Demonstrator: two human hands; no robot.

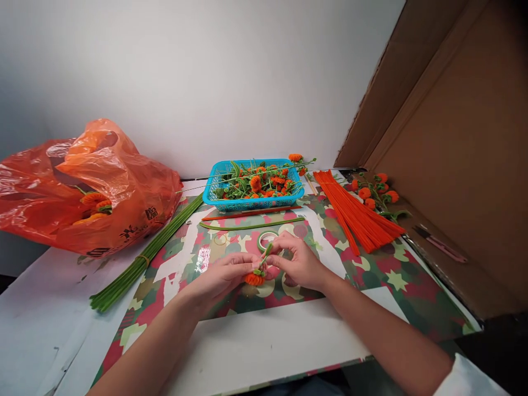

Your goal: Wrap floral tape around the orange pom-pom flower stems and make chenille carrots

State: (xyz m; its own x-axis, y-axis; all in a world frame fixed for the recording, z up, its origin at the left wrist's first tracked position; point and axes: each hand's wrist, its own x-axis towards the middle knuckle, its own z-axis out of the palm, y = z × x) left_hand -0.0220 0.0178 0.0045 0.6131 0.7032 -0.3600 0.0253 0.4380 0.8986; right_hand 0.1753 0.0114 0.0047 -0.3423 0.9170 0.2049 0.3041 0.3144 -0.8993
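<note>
Steadily now: at the centre of the frame, the left hand (pixel 231 269) pinches an orange pipe-cleaner flower (pixel 254 280), head low, while the right hand (pixel 300 264) has its fingertips drawn narrow on the green stem (pixel 268 251) just above. For clean handling, I'd hold firmly near the flower's base, work the stem with light fingertips, and spare the fuzzy petals from crushing. The tape roll (pixel 259 242) sits just beyond the fingers, below the turquoise basket (pixel 253 205) at upper centre.

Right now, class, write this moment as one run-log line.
left grip: holding orange flower | right grip: at its green stem | tape roll: partly hidden | blue basket: flowers inside
</note>
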